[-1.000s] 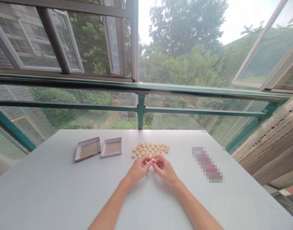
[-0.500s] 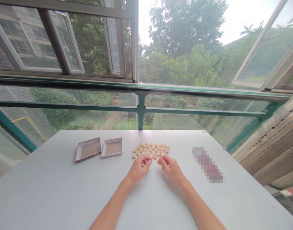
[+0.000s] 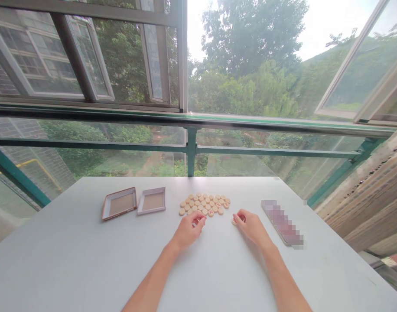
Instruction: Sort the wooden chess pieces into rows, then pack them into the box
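At the tabletop (image 3: 205, 277), grasping probably light, rigid disc (image 3: 234, 221) in right hand (image 3: 251, 225), ideally by rim; holding left hand (image 3: 187, 230) curled, grasp indeterminable.

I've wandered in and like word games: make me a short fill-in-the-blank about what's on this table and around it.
1. One round piece, apart from the cluster of pieces, is touched by the person's ____ hand.
2. Two shallow trays lie to the ____ of the cluster.
3. The marks on the few marked pieces are ____.
4. The railing post beyond the table is ____.

Missing words: right; left; red; green.
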`<state>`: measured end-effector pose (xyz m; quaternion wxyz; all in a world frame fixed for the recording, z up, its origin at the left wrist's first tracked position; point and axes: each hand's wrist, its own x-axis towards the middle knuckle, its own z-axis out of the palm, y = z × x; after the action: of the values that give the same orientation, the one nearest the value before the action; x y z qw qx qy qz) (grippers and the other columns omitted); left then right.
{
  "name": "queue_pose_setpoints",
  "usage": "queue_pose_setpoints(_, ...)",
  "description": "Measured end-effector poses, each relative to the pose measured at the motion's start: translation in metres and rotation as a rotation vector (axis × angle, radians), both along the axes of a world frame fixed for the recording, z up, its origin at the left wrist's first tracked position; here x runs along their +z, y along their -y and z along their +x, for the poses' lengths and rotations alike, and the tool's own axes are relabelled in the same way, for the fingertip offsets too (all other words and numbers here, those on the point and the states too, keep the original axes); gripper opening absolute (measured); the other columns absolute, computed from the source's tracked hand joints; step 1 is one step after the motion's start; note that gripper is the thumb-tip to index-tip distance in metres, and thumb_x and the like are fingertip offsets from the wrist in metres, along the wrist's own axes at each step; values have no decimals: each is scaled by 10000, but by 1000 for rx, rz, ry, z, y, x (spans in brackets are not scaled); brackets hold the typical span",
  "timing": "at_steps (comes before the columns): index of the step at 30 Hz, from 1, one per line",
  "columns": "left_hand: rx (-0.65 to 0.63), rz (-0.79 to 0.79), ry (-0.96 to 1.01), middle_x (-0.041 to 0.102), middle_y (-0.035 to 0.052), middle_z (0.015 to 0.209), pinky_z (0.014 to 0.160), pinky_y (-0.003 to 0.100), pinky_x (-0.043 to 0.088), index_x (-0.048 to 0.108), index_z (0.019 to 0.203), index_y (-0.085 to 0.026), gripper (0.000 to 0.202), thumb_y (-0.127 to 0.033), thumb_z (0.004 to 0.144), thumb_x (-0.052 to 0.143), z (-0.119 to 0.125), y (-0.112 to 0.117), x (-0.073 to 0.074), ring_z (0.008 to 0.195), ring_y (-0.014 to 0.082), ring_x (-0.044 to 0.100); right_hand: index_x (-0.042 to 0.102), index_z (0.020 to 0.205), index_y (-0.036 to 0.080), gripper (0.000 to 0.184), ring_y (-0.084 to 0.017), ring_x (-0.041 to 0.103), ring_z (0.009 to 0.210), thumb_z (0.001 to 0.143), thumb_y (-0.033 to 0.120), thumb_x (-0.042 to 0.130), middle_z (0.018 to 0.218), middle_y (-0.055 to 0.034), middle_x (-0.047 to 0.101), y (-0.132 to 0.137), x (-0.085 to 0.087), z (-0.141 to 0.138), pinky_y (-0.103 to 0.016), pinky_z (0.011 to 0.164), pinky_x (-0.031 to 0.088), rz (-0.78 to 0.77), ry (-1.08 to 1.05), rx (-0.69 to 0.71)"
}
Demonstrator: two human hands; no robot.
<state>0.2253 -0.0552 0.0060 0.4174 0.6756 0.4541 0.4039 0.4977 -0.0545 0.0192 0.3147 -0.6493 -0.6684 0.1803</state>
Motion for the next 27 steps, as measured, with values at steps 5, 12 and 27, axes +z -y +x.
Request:
queue_pose_setpoints(5, 49, 84, -76, 673, 27, 856, 622, 258, 493, 660, 936, -186, 265, -381, 949, 482, 3, 4, 3, 704, 152, 622, 640, 690, 205, 350, -186, 586, 622, 890, 468, 525, 673, -34, 688, 1, 1, 0, -276, 615, 375, 26, 18, -46)
queue_pose_setpoints(12, 43, 381, -438, 605, 37, 1253, 760, 296, 539, 586, 1209, -276, 289, -229, 948, 471, 13, 21, 7, 776, 137, 642, 629, 742, 209, 395, -172, 542, 589, 956, 491, 454, 636, -12, 644, 2, 6, -11, -268, 606, 359, 117, -18, -78)
queue_pose_setpoints(27, 160, 509, -727, 535, 67, 1315, 779, 309, 576, 554, 1206, -258, 270, -214, 947, 489, 36, 23, -2, 1139, 220, 595, 632, 771, 187, 394, -125, 451, 549, 984, 467, 454, 583, 42, 504, 11, 5, -50, -232, 562, 365, 199, -122, 110)
